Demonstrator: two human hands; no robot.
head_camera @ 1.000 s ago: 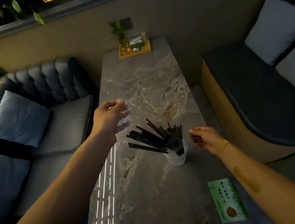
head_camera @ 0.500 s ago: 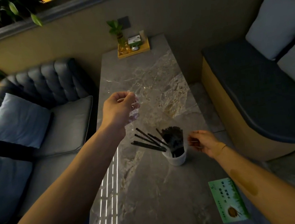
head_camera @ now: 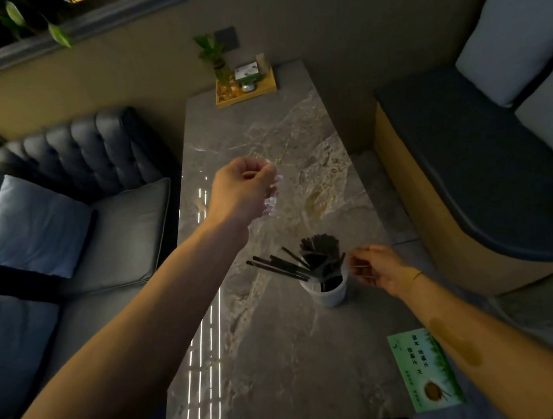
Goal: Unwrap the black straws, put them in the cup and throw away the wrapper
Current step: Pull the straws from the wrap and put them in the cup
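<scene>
Since a second ago, black straws (head_camera: pixel 304 264) have gathered more upright in white cup (head_camera: pixel 327 289). Most stand bunched, tips up and away from me; a few lean long-axis out over the rim to my left. Cup sits on marble table (head_camera: pixel 284 346). My right hand (head_camera: pixel 378 270), just right of cup, fingers loosely curled; can't tell what it pinches. My left hand (head_camera: pixel 243 189), raised farther off, fisted around crumpled clear wrapper (head_camera: pixel 271 201). Green card (head_camera: pixel 424 370) near table's right edge.
</scene>
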